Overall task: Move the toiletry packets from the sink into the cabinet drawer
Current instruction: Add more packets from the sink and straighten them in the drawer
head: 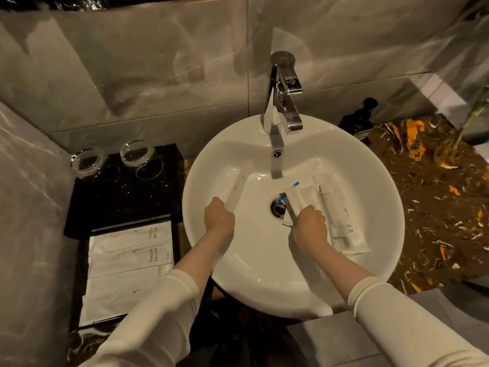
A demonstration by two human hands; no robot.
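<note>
A round white sink [370, 181] holds several white toiletry packets. My left hand [219, 217] is closed on the near end of a long narrow packet [236, 189] that lies up the sink's left slope. My right hand [311, 227] grips a small packet [297, 200] with a blue strip, right of the drain [277, 207]. A toothbrush packet [344, 221] lies flat just right of that hand. To the left, the open cabinet drawer [84, 260] holds three packets [127, 260] marked tooth brush and comb.
A chrome faucet [283, 94] stands over the sink's far rim. Two upturned glasses [111, 157] sit on a black tray at the left. A dark pump bottle [357, 120] and a glass vase [455, 147] stand on the marbled counter at the right.
</note>
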